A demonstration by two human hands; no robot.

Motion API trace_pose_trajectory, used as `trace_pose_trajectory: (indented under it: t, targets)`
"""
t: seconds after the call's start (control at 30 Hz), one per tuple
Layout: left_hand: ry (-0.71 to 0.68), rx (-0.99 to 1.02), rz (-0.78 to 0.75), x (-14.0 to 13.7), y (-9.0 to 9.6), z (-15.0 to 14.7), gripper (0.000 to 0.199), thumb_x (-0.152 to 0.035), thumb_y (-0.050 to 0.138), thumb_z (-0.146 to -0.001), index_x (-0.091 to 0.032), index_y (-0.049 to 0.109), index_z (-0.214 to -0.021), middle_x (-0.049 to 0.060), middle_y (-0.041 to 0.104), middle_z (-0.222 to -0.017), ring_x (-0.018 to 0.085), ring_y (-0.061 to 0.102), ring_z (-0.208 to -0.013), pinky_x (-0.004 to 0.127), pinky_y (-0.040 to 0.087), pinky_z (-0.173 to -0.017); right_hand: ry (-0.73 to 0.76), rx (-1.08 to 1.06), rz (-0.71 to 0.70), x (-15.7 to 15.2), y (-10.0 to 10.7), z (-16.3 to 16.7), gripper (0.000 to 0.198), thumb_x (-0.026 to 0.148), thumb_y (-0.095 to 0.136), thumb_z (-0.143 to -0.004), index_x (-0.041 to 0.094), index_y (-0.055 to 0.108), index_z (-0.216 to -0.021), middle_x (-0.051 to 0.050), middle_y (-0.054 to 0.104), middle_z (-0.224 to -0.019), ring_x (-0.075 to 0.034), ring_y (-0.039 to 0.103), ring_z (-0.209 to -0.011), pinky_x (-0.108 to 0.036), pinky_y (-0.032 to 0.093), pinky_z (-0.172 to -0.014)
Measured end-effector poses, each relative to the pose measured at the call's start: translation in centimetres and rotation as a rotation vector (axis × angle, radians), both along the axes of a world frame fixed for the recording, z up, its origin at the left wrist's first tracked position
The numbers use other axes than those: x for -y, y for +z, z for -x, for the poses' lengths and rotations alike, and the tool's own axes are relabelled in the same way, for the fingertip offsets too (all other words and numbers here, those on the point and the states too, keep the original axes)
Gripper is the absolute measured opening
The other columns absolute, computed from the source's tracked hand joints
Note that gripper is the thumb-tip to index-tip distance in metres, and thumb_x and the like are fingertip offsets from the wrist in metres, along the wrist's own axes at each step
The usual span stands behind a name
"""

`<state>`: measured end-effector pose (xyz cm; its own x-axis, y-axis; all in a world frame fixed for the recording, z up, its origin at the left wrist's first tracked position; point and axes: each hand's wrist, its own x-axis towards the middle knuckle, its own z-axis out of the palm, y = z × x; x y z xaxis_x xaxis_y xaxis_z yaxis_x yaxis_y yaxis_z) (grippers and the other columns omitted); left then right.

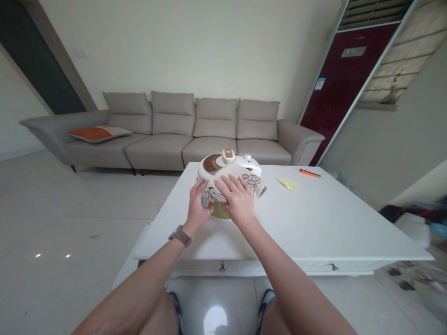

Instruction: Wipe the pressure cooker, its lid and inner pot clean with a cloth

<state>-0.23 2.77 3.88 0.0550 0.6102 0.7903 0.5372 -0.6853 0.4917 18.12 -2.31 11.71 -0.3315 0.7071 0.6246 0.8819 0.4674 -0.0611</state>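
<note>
A cream cloth with a dark grey pattern (pixel 240 171) lies bunched and folded over the near side of an electric pressure cooker (pixel 204 168). The cooker has a white and brown lid with a knob on top, and part of its gold-toned body shows below the cloth. At the cloth's left edge, my left hand (pixel 199 201) is closed on it, fingers over and thumb low. My right hand (pixel 239 200) rests on top of the cloth with its fingers spread. Its thumb is hard to make out. Much of the cooker's front is hidden by the cloth and hands.
The cooker stands near the left end of a white table (pixel 314 223) with drawers. To its right lie a yellow piece of paper or cloth (pixel 288 184) and an orange utility knife (pixel 309 173). Behind is a grey sofa (pixel 216 144) with an orange cushion (pixel 96 134).
</note>
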Motion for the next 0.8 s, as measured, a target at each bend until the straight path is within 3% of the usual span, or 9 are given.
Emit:
trace_pose_trajectory:
  t: [0.07,0.27,0.47,0.63,0.8]
  targets:
    - [0.011,0.032,-0.009,-0.2,-0.1,-0.1,0.081,-0.002,0.064,-0.07,-0.023,0.049,-0.147,0.014,0.048,-0.152,0.034,0.044,-0.145,0.057,0.035,-0.125,0.006,0.031,0.02,-0.2,0.7,0.2,0.063,0.013,0.059,-0.089,0.032,0.055,-0.149,-0.004,0.054,-0.157,-0.029,0.044,-0.147,-0.052,0.029,-0.12]
    - [-0.011,0.04,0.024,0.1,0.0,0.1,0.082,0.0,0.06,-0.071,-0.024,0.047,-0.149,0.013,0.047,-0.155,0.032,0.041,-0.148,0.056,0.032,-0.126,-0.249,-0.149,0.051,-2.0,2.5,-0.9,0.052,0.019,0.056,-0.092,0.028,0.061,-0.143,-0.008,0.062,-0.149,-0.03,0.052,-0.139,-0.048,0.038,-0.114]
    - [0.035,0.079,0.016,-0.5,-0.5,0.5,0.075,-0.001,0.06,-0.073,-0.022,0.049,-0.144,0.015,0.05,-0.15,0.032,0.044,-0.144,0.056,0.035,-0.124,-0.111,0.084,0.094,-2.3,5.1,1.6,0.046,0.022,0.058,-0.094,0.033,0.061,-0.139,-0.005,0.067,-0.14,-0.028,0.059,-0.127,-0.045,0.042,-0.108]
    - [0.063,0.12,0.056,-0.7,-0.7,1.0,0.072,-0.001,0.059,-0.072,-0.023,0.051,-0.14,0.014,0.051,-0.149,0.032,0.044,-0.145,0.056,0.034,-0.125,-0.358,0.04,0.176,-3.1,6.8,1.2,0.044,0.027,0.056,-0.097,0.033,0.06,-0.141,-0.008,0.07,-0.131,-0.029,0.065,-0.114,-0.039,0.05,-0.093]
    - [0.066,0.157,0.073,-1.0,-1.1,1.2,0.069,-0.004,0.061,-0.073,-0.023,0.051,-0.138,0.014,0.052,-0.147,0.032,0.045,-0.143,0.057,0.033,-0.125,-0.221,0.145,0.158,-2.7,6.3,2.8,0.04,0.022,0.057,-0.096,0.031,0.065,-0.133,-0.008,0.071,-0.126,-0.027,0.065,-0.111,-0.035,0.052,-0.086]
